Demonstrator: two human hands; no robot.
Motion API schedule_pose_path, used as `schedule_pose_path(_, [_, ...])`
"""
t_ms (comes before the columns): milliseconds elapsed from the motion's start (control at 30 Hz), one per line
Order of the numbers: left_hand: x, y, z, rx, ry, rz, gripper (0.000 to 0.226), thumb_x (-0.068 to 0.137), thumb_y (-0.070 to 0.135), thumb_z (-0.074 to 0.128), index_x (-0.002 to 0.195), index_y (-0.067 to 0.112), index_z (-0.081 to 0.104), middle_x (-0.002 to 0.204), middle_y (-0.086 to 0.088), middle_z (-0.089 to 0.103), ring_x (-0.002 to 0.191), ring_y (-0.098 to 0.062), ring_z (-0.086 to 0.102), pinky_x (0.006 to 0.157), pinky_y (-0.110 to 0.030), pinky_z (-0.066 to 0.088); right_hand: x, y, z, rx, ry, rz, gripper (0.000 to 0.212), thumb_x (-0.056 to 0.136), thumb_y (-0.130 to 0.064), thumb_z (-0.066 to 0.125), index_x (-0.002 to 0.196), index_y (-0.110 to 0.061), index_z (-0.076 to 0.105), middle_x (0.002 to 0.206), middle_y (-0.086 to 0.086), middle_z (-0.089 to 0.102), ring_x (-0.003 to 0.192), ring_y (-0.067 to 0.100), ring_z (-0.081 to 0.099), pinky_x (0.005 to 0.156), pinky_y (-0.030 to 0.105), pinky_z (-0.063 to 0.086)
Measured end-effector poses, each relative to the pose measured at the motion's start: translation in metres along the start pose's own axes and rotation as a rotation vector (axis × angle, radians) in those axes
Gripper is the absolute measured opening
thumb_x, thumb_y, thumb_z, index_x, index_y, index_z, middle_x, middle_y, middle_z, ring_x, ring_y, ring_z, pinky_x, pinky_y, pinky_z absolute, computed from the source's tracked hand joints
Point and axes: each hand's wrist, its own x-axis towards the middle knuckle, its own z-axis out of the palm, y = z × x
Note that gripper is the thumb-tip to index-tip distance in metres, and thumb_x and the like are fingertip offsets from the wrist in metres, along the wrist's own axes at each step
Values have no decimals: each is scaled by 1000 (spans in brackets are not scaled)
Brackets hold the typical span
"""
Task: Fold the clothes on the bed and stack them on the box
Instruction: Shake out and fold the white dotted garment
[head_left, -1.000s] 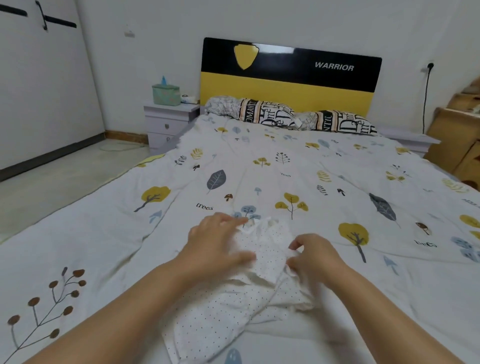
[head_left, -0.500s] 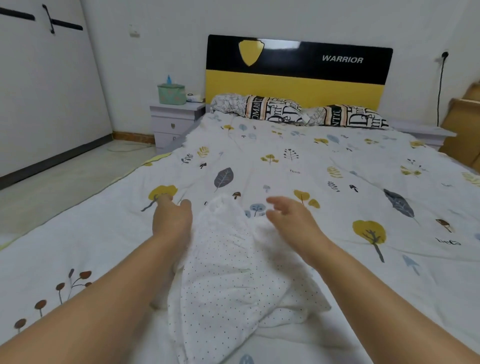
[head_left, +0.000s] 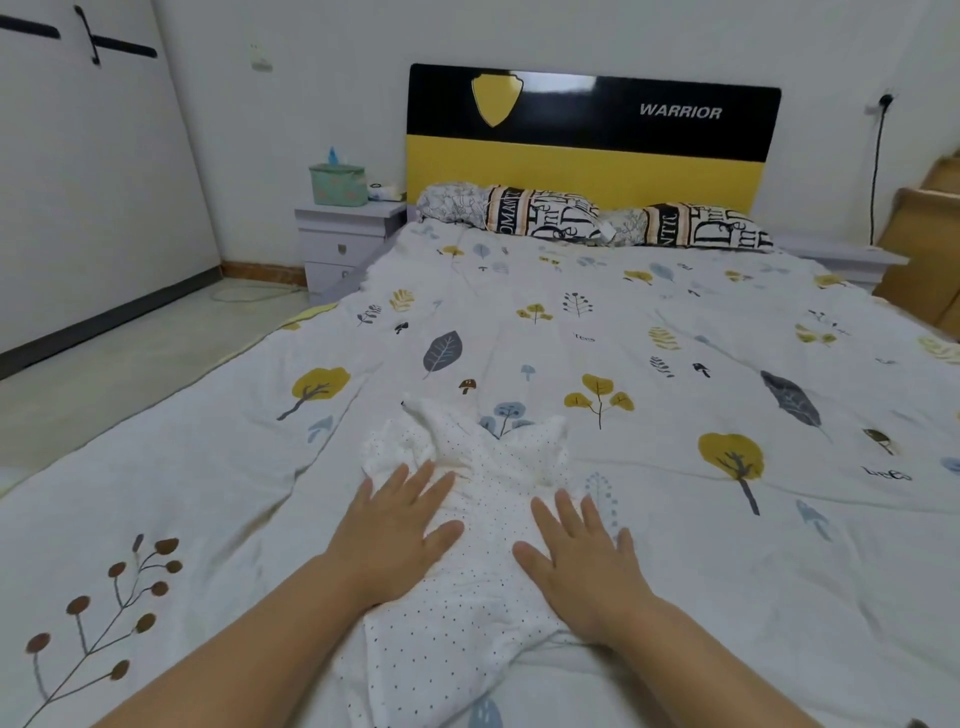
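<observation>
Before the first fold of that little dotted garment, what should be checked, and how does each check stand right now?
1. Garment lies spread on the bed: ok.
2. Left hand flat on the cloth, fingers straight: ok.
3. Right hand flat on the cloth: ok.
4. Top end smooth: not ok, the ruffles near the far edge are bunched.
5. Near end smooth: cannot tell, it runs out of view between the arms.
6. Box ready to take the stack: cannot tell, only part of it shows at the right edge.

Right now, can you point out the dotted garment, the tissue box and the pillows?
dotted garment (head_left: 478, 597), head view, on its middle between the hands
tissue box (head_left: 337, 184), head view, on its green front
pillows (head_left: 540, 213), head view, on the left lettered pillow
</observation>
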Motion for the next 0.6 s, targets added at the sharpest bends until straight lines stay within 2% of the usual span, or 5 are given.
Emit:
schedule_pose_path(67, [-4,4,-3,-32,19,-33,131,34,87,-34,150,33,-2,158,8,-12,146,-16,-11,117,-41,-3,-1,0,1,58,16,-17,63,98,-54,17,151,-28,-4,157,-3,-18,144,21,-19,115,50,-7])
schedule_pose_path(233, [-26,4,-27,-257,147,-352,69,94,57,28,151,26,3,156,-13,8,143,-32,8,113,-42,19,-8,23,-18,635,337,90,49,98,-23,39,146,-21,29,149,7,32,135,23,34,108,31,28])
schedule_pose_path(333, [-38,-5,-30,-377,35,-348,74,92,57,37,150,24,4,147,-11,32,135,-30,32,109,-39,30,-15,34,-25,727,232,201,45,95,-15,39,140,-19,38,117,7,53,98,24,53,84,27,40])
schedule_pose_path(433, [-45,-5,-33,-606,-4,-320,79,89,50,52,150,20,9,150,0,33,134,-22,36,109,-33,31,-23,31,-28,784,167,235,41,93,-22,50,133,-12,43,120,4,52,102,22,52,84,27,40])
schedule_pose_path(600, [-48,8,-42,-1021,129,-335,82,86,29,65,149,22,13,143,7,35,121,-16,42,97,-27,34,-24,19,-36,1004,102,289,32,86,-29,64,80,1,56,82,8,64,73,22,61,66,28,48])
